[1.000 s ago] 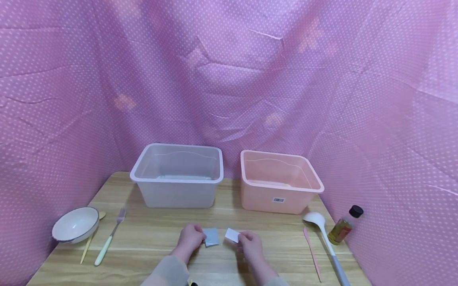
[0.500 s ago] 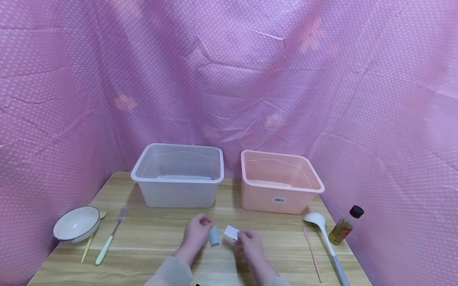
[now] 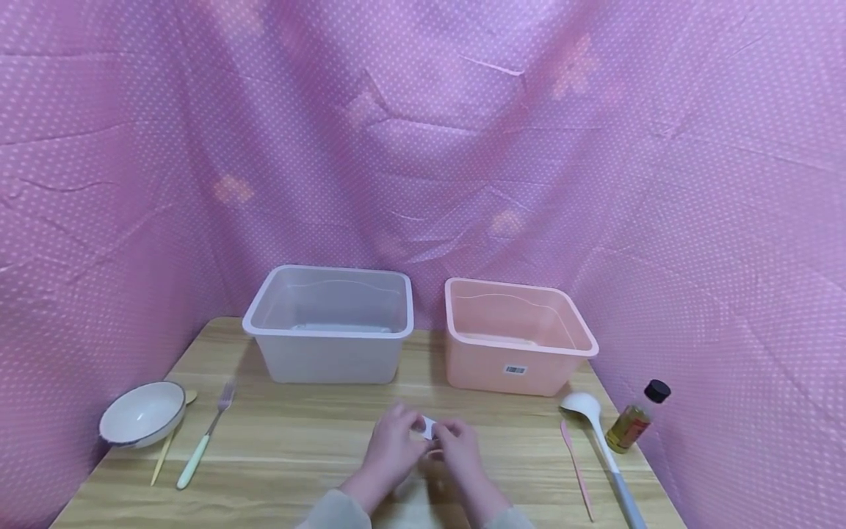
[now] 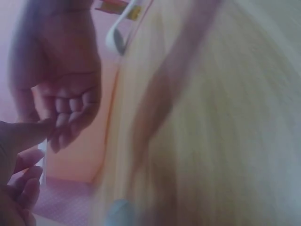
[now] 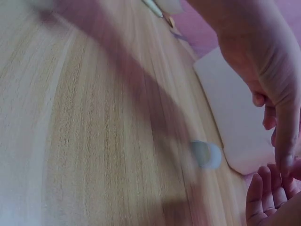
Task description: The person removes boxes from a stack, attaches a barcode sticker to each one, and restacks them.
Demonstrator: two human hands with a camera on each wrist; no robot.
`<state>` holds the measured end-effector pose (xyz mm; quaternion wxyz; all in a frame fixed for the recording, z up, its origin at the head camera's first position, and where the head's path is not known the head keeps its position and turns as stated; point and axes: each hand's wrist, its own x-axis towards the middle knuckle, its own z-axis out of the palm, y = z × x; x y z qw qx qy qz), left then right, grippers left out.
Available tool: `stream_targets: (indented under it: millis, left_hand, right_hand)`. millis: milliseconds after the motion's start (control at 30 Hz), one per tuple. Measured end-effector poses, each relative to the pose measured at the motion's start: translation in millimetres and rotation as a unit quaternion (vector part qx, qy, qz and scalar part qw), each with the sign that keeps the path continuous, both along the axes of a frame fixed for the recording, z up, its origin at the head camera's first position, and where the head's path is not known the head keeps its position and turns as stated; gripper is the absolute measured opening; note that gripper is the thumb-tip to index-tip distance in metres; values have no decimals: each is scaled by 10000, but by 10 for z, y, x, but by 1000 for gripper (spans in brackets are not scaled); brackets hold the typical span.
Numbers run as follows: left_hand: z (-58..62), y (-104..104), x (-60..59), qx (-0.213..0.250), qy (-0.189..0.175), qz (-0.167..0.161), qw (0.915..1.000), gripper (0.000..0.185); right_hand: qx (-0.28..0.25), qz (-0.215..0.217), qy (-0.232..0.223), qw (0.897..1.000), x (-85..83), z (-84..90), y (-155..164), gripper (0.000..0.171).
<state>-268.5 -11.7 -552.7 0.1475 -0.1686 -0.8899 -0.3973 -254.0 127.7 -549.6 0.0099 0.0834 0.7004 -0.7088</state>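
Both hands meet low in the frame's centre: the small white piece [image 3: 428, 427] sits right between them, pinched by the right hand [image 3: 463, 455], left hand [image 3: 391, 450] fingers closing on its left edge. How the left fingers grip it I cannot tell.

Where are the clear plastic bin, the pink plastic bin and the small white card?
clear plastic bin [image 3: 328, 358], head view, front wall
pink plastic bin [image 3: 489, 371], head view, front wall
small white card [image 3: 429, 427], head view, visible corner

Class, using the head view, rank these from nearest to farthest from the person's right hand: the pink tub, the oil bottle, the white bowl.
From the right hand:
1. Pink tub, just behind it, slightly right.
2. Oil bottle, at the table's right edge.
3. White bowl, far across at the left edge.
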Motion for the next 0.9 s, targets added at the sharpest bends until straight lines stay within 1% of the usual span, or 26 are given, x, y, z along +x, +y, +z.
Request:
stream_targets:
  millis: [133,300,567,633,800,900]
  left_hand:
    - [-33,15,27,-171,152,130,9997,32]
    - [-45,17,46,-210,274,187,9992,25]
    - [-42,3,45,-256,694,243,9970,17]
    - [-48,-3,39,-284,748,270,9964,16]
    - [-51,-31,25,-276,774,323,9961,14]
    - [-32,-54,25,-24,677,311,9972,13]
  right_hand:
    - [-14,74,19,10000,6,11,-14,22]
    - [-138,173,45,9997,11,4,-24,20]
    - [-160,251,99,9995,9,-33,-35,18]
    - [-161,291,95,9994,15,-28,-35,18]
    - [-174,308,106,9993,26,-18,-22,20]
    - [-118,207,100,9997,21,-42,-5,23]
